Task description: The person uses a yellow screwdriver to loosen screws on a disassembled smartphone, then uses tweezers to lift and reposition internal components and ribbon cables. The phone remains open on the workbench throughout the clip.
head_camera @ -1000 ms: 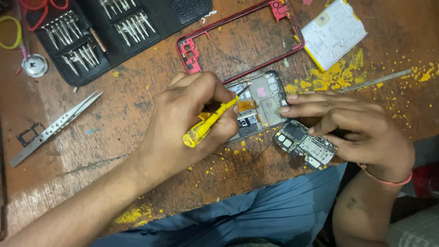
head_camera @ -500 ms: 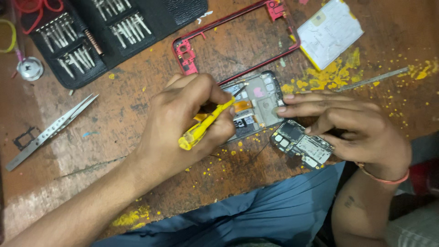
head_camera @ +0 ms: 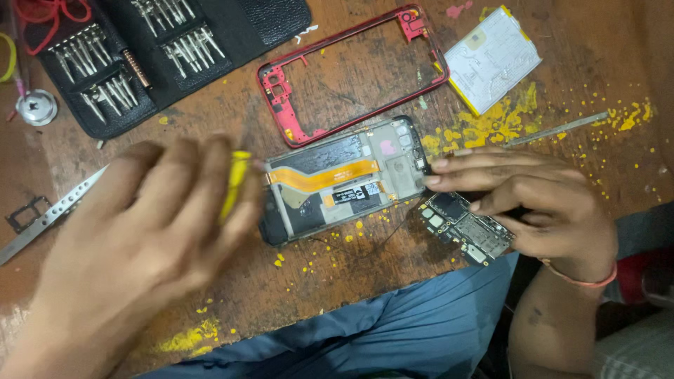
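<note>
An opened phone [head_camera: 347, 184] lies face down on the wooden table [head_camera: 337, 281], its orange flex cable and inner parts showing. My left hand [head_camera: 151, 235], blurred, is left of the phone and holds a yellow-handled screwdriver [head_camera: 234, 184]. My right hand [head_camera: 523, 200] rests at the phone's right end, fingertips touching its edge. Under that hand lies a loose circuit board [head_camera: 467, 228].
A red phone frame [head_camera: 281, 91] lies behind the phone, a white battery [head_camera: 491, 60] at the back right. A black case of screwdriver bits [head_camera: 140, 49] sits at the back left. Metal tweezers [head_camera: 49, 214] and a small tray [head_camera: 24, 210] lie at the left. Yellow crumbs are scattered around.
My left hand has pulled away from the phone to the left with the screwdriver, uncovering the phone's inside. My right hand stays at the phone's right end.
</note>
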